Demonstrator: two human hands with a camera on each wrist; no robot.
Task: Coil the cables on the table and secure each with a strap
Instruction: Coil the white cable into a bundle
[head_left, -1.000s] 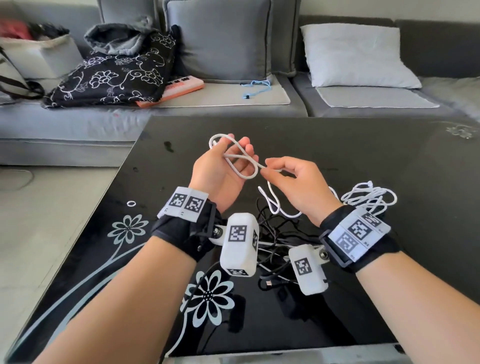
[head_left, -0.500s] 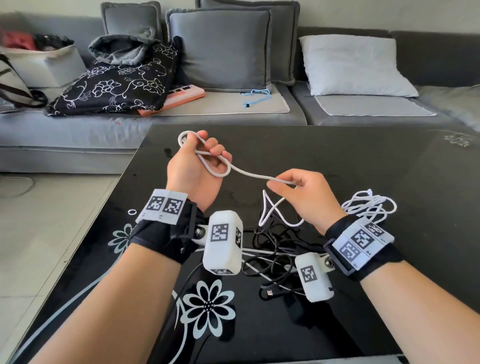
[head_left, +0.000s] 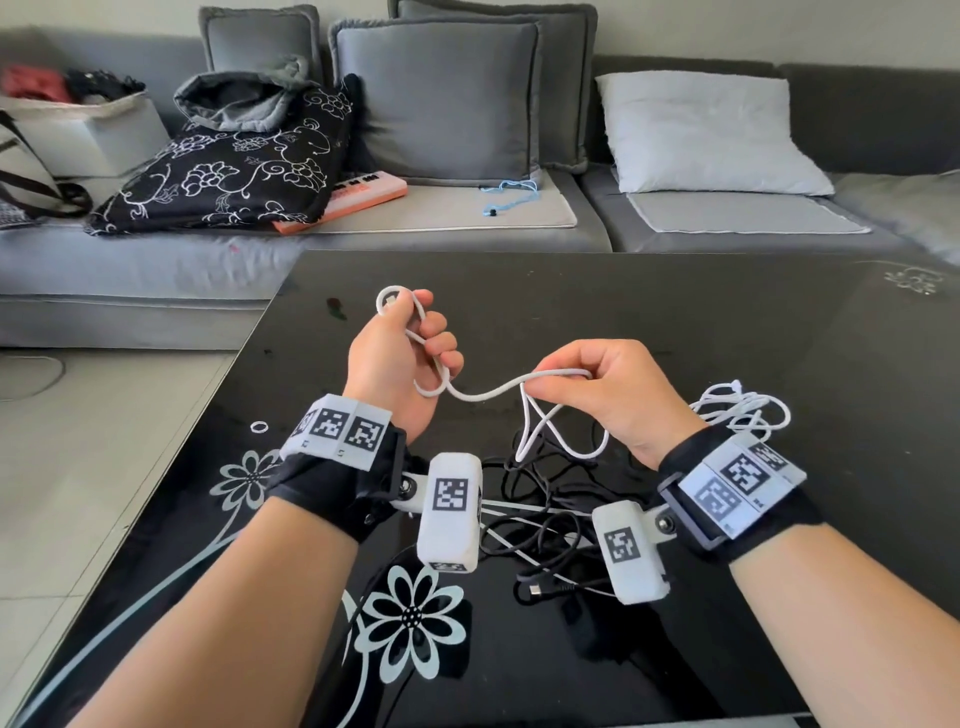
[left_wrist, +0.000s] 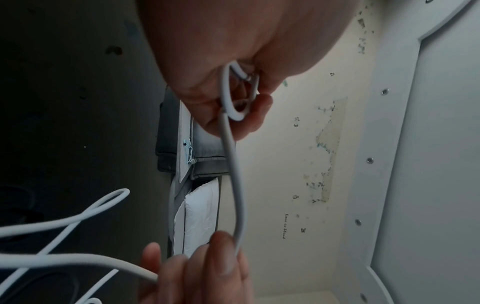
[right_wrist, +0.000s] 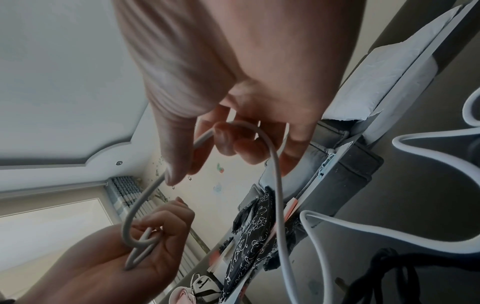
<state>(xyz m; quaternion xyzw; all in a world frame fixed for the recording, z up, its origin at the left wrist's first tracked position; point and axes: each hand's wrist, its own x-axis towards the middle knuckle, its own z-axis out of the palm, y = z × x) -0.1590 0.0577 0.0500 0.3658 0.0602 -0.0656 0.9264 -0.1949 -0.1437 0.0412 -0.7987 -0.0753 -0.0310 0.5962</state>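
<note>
Table (head_left: 727, 322) glossy black glass; white cable (head_left: 488, 397) smooth, matt.

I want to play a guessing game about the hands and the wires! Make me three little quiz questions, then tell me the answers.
1. True or false: both hands hold the same white cable.
2. Which hand keeps the small loops? A) left hand B) right hand C) neither
3. What colour are the tangled cables lying on the table between the wrists?

Key
1. True: it runs from one hand to the other.
2. A.
3. Black.
</note>
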